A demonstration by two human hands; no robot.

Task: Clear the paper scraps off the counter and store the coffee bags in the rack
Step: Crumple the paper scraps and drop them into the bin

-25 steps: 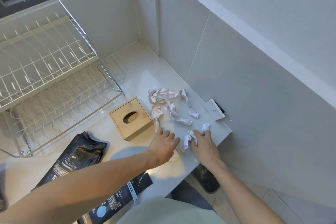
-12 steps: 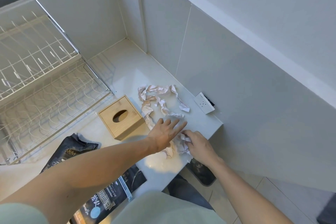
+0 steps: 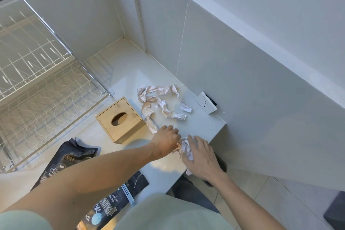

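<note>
Crumpled white and pinkish paper scraps (image 3: 158,101) lie in a loose ring on the white counter (image 3: 121,73). Near the counter's front right corner, both hands meet around a bunched wad of scraps (image 3: 185,147). My left hand (image 3: 166,141) has its fingers curled at the wad's left side. My right hand (image 3: 201,157) covers the wad from the right with fingers bent over it. Two black coffee bags lie at the front: one (image 3: 63,162) left of my forearm, another (image 3: 112,201) partly under my arm. The white wire rack (image 3: 37,84) stands at the left.
A wooden tissue box (image 3: 120,119) sits between the rack and the scraps. A white wall socket (image 3: 206,102) sticks out at the counter's right rear. The counter's edge drops to a tiled floor (image 3: 261,196) on the right, where a dark shoe (image 3: 221,164) shows.
My left hand has curled its fingers and pulled back toward the right hand. The near scraps are now bunched into one wad between both hands. The view has tilted slightly.
</note>
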